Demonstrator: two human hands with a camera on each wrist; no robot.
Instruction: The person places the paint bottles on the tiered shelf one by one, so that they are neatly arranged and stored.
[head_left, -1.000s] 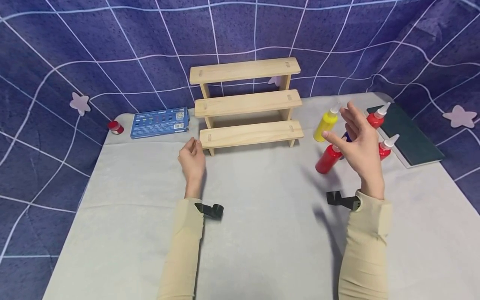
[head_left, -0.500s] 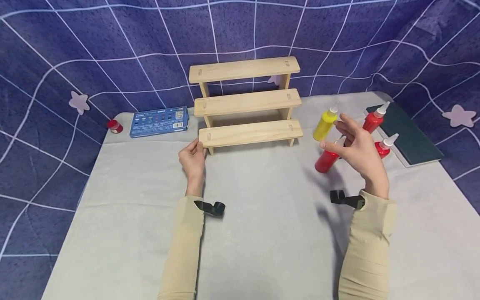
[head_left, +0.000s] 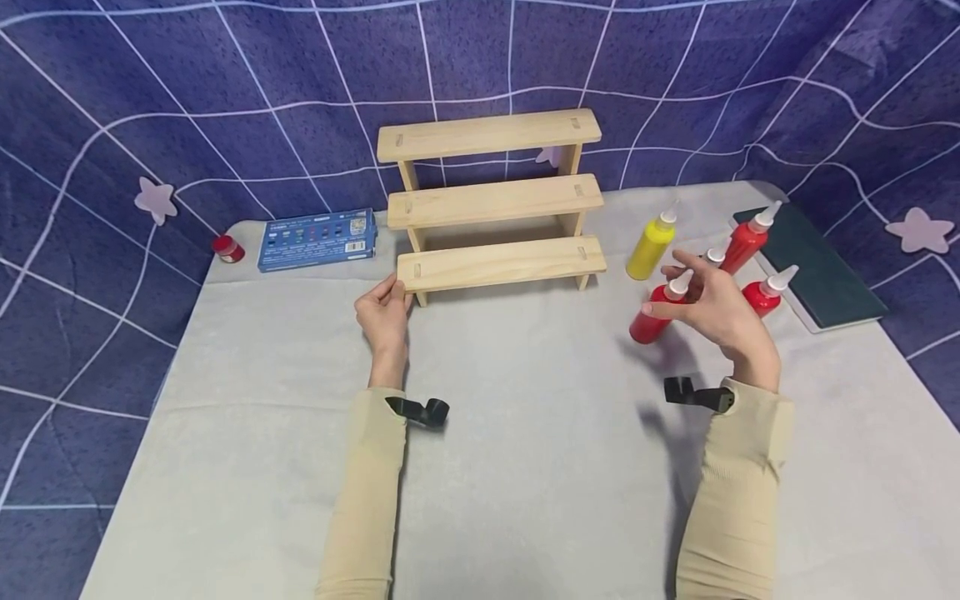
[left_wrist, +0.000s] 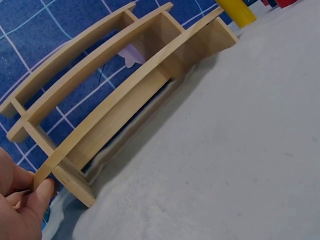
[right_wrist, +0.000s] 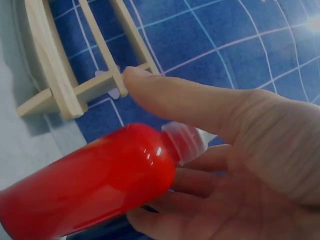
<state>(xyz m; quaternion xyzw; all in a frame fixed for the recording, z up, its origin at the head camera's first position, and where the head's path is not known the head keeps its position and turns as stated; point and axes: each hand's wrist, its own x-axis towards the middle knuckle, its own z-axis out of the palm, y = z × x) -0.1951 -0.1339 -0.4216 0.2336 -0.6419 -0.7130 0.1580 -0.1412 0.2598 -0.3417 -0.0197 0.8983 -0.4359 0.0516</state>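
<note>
A three-tier wooden shelf (head_left: 501, 265) stands at the back of the table. My left hand (head_left: 384, 321) pinches the left end of its lowest board between thumb and fingers, as the left wrist view also shows (left_wrist: 22, 200). Around the upper part of the nearest red bottle (head_left: 647, 325) is my right hand (head_left: 723, 312), thumb on the near side and fingers behind. In the right wrist view the thumb and fingers of the right hand (right_wrist: 215, 150) are spread beside the neck of the red bottle (right_wrist: 100, 180), without a visible grip.
A yellow bottle (head_left: 649, 252) stands left of the right hand; two more red bottles (head_left: 745, 242) and a partly hidden dark one are behind and beside it. A dark green book (head_left: 821, 271) lies at the right. A blue box (head_left: 317, 242) and a small red jar (head_left: 228, 249) lie at the left.
The right hand has come down from above the bottles to the nearest red bottle's neck. My left fingers have closed on the shelf's lowest board.
</note>
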